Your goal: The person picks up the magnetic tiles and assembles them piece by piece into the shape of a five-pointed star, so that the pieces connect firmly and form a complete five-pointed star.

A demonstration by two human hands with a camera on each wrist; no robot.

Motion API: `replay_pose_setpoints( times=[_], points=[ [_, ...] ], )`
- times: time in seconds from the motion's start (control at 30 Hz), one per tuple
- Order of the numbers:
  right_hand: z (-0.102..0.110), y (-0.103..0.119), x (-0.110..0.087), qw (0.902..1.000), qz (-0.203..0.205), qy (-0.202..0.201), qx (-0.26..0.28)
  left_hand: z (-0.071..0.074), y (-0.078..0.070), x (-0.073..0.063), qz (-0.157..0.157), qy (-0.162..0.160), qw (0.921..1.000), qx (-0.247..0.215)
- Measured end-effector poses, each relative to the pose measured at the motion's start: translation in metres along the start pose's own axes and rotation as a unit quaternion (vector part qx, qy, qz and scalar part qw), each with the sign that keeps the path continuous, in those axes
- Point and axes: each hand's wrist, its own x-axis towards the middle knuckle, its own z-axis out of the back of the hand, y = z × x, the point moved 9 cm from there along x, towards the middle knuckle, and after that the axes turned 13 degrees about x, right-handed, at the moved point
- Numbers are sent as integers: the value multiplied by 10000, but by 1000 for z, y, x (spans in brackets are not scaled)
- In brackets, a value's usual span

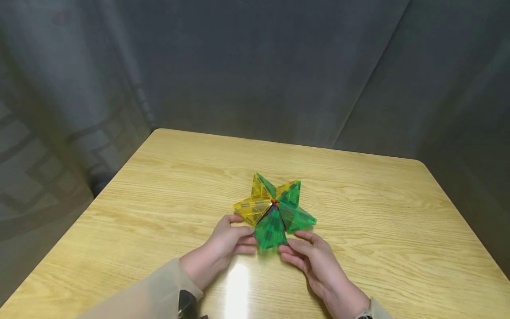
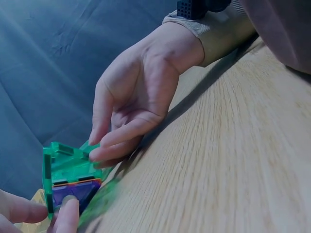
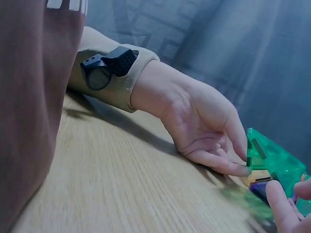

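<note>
A star-shaped piece built of translucent green and yellow magnetic tiles (image 1: 272, 229) lies low over the wooden table, with several points spread around a small orange-red centre. At its left, my left hand (image 1: 228, 241) holds the edge between a yellow point and the near green one, thumb on the green side. On the other side my right hand (image 1: 318, 262) grips the near green point, its index finger by the right-hand green point. A purple tile (image 2: 77, 191) shows on the near face in the left wrist view. The underside is mostly hidden.
The light wooden table (image 1: 159, 177) reaches back to dark grey curtains (image 1: 255, 71) that hang behind and at both sides. Glare brightens the near tabletop. A black wrist device (image 3: 104, 68) sits on the left sleeve.
</note>
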Motion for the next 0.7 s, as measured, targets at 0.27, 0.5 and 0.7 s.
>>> replay_pose_setpoints(
  times=[0.27,0.5,0.7],
  points=[
    [-1,5,-1,9980,70,152,605,-1,-2,2,-17,34,10000,-75],
    [1,6,-1,9968,83,229,765,-2,-3,2,-63,214,9998,-13],
    [12,13,0,9976,159,127,659,4,-6,3,-81,402,9990,179]
  ],
)
